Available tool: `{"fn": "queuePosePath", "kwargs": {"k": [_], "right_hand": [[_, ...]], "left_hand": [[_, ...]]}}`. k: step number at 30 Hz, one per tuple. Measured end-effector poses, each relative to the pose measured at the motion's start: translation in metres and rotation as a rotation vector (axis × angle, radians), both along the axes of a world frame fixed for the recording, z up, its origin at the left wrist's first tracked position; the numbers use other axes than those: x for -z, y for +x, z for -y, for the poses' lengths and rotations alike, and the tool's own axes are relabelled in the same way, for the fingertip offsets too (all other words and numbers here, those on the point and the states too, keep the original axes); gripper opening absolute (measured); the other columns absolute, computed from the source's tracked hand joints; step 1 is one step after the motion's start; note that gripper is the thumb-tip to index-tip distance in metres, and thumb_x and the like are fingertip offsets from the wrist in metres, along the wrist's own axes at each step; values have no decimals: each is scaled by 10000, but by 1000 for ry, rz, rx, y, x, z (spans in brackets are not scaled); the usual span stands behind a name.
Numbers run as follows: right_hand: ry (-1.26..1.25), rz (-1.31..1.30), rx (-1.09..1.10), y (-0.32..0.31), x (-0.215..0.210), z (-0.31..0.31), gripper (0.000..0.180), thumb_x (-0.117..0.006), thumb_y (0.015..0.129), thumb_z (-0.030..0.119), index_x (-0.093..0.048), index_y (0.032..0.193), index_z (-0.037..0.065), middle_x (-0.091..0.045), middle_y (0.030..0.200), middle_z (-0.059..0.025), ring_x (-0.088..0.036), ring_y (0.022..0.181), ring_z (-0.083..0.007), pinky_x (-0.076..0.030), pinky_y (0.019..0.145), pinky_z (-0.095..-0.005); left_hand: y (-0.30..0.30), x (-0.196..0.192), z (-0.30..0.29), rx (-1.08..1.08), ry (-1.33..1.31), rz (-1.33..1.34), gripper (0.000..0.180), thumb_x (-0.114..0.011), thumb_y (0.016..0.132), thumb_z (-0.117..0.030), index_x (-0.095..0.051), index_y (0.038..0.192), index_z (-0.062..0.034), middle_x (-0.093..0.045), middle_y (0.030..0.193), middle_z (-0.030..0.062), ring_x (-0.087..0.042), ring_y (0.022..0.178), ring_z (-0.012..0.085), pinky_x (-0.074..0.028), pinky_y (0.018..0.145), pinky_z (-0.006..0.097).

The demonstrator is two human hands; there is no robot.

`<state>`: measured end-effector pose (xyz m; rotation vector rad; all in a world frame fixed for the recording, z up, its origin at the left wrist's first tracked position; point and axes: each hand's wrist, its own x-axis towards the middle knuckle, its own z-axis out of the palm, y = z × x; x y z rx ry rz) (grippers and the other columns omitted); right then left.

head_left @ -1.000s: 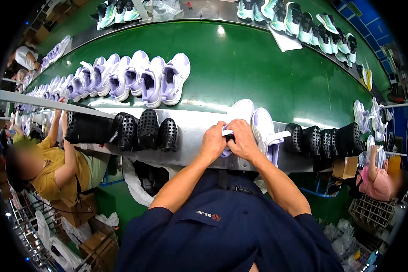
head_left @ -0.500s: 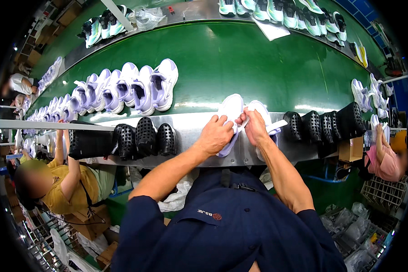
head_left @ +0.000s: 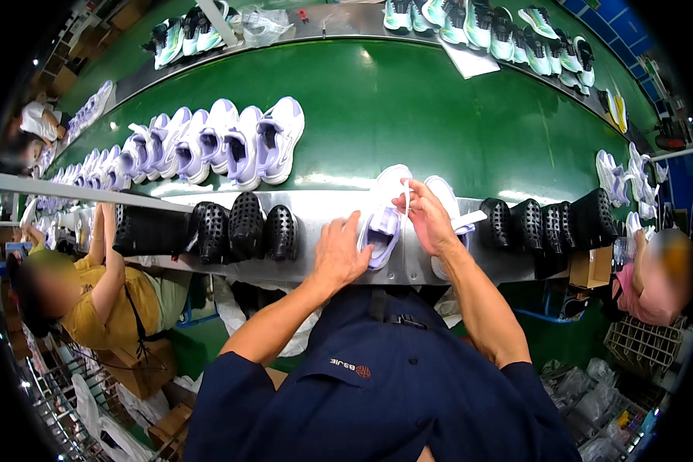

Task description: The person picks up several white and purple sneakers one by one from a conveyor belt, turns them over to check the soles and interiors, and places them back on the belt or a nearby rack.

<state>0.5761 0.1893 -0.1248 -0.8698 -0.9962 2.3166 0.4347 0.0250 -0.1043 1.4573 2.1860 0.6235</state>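
A white and lavender sneaker [head_left: 380, 237] sits in front of me on the metal ledge, its toe pointing away. My right hand [head_left: 426, 220] is over its right side and pinches its white strap [head_left: 406, 195], which stands up from the shoe. My left hand [head_left: 339, 251], slightly blurred, is at the shoe's left side with fingers apart, the thumb by the collar. Right beside it stands a second sneaker [head_left: 441, 194], partly covered by my right hand and forearm; its loose white strap [head_left: 470, 219] sticks out to the right.
Black perforated shoe forms [head_left: 246, 225] stand left on the ledge, more black forms [head_left: 525, 219] right. Rows of lavender sneakers [head_left: 280, 142] line the green surface [head_left: 377, 115]. Green-white sneakers [head_left: 477, 25] fill the far shelf. Co-workers sit left [head_left: 119, 296] and right [head_left: 651, 289].
My left hand has left the strap and moved down and left to the shoe's collar. My right hand still pinches the strap, now raised upright.
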Motion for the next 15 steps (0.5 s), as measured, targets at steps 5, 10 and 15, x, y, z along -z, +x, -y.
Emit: {"fn": "queuePosePath", "kwargs": {"k": [5,10,15], "right_hand": [[418,295,-338,3,-6,-1,239,-606,972,143,-641,1133,-30,-635,988,-44,-585,961,-126,-441,864,-265],[921,401,-546,25,-63,-6,170,-710,896,133,-676,983,-10,-642,881,-60,-572,771,-143,-460,706,-294],[990,453,-609,38,-103,10,155,-749,853,119,-694,933,-3,-655,843,-79,-604,749,-178,-476,679,-317]], "left_hand": [[22,50,-6,-555,-507,820,794,-726,810,-222,-352,1500,-103,-646,1135,288,-657,928,461,-514,937,491],[20,66,17,-480,-159,452,666,-631,841,-72,-422,1468,-160,-632,1086,288,-598,1047,472,-509,944,504],[6,3,14,-300,37,65,809,-604,705,92,-478,1444,-212,-469,1198,314,-507,1142,500,-453,993,472]]}}
